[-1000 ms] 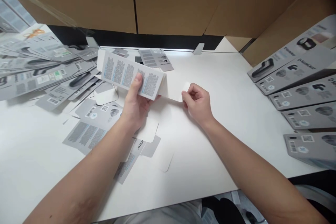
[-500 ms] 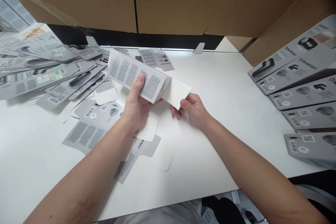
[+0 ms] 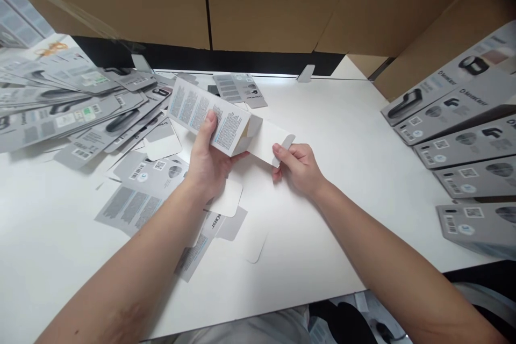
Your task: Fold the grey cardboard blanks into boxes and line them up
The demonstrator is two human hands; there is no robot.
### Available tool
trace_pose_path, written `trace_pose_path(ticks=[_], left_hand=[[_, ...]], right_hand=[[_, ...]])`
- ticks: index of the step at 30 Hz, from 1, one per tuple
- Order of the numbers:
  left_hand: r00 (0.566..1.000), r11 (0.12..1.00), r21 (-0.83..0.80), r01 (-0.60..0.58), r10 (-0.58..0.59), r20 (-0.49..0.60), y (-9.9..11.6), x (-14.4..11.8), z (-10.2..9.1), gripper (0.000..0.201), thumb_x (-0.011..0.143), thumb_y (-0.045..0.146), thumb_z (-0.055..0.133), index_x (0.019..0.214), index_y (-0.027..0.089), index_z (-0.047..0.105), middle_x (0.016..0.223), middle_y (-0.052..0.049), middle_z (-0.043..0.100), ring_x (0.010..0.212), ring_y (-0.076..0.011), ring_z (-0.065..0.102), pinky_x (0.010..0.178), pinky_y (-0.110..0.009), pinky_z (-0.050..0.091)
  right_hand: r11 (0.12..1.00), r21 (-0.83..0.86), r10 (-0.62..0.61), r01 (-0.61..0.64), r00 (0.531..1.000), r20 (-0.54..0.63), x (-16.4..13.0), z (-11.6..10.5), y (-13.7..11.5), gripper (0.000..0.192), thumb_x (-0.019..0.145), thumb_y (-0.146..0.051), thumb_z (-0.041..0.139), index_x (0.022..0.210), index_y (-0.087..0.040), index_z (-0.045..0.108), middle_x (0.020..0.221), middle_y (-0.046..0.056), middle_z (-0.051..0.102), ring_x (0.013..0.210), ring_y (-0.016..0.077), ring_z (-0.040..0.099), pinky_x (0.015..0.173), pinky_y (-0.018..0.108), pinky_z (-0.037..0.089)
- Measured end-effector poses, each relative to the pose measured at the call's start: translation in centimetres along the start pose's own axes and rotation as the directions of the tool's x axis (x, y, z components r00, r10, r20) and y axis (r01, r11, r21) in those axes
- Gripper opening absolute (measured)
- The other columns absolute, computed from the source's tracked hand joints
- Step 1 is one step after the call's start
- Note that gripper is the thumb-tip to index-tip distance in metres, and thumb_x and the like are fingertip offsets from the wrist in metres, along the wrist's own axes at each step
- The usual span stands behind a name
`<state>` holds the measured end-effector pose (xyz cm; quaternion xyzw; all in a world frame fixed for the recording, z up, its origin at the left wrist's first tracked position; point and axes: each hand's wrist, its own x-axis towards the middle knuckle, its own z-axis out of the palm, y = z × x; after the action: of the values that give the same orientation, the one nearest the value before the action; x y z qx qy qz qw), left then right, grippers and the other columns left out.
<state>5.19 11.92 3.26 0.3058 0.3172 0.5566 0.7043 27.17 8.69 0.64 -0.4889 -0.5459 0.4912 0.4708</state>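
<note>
A grey printed cardboard box (image 3: 221, 113) is held over the table, tilted, its near end open with the white inside of an end flap sticking out to the right. My left hand (image 3: 209, 164) grips the box body, thumb on the text panel and fingers underneath. With thumb and fingers my right hand (image 3: 297, 166) pinches the end flap at its outer edge, where a narrow grey tuck strip is bent up. Below the left forearm lie several flat, unfolded box blanks (image 3: 124, 207), partly hidden by it.
A spread pile of flat box blanks (image 3: 76, 102) covers the table's left side. Several folded boxes (image 3: 471, 177) stand in a row at the right. Cardboard panels (image 3: 278, 5) wall off the back, with a white bracket (image 3: 306, 73) at their foot.
The flap's outer edge is now bent up into a grey strip under my right thumb. My left thumb has shifted slightly left with the box, whose open end shows more.
</note>
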Motion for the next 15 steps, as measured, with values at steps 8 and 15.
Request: trace_pose_path(ticks=[8,15], left_hand=[[1.0,1.0,-0.024,0.01,-0.011,-0.028,0.15,0.14,0.1,0.062,0.103,0.081,0.08,0.142,0.033,0.079,0.158,-0.008,0.082,0.166,-0.0457,0.062,0.114,-0.051,0.069],[1.0,1.0,0.025,0.009,-0.008,-0.001,0.03,0.05,0.09,0.066,0.102,0.085,0.077,0.142,0.033,0.079,0.155,-0.009,0.083,0.162,-0.0478,0.065,0.113,-0.056,0.069]], right_hand=[[0.998,-0.039,-0.053,0.052,0.998,-0.016,-0.1,0.33,-0.26,0.084,0.095,-0.099,0.078,0.061,-0.022,0.072,0.055,0.005,0.071,0.046,0.0159,0.067,0.047,0.03,0.055],[0.991,-0.119,-0.075,0.068,0.996,-0.05,-0.15,0.14,0.0,0.084,0.102,-0.093,0.075,0.056,-0.023,0.071,0.049,0.005,0.067,0.043,0.0161,0.066,0.046,0.03,0.052]])
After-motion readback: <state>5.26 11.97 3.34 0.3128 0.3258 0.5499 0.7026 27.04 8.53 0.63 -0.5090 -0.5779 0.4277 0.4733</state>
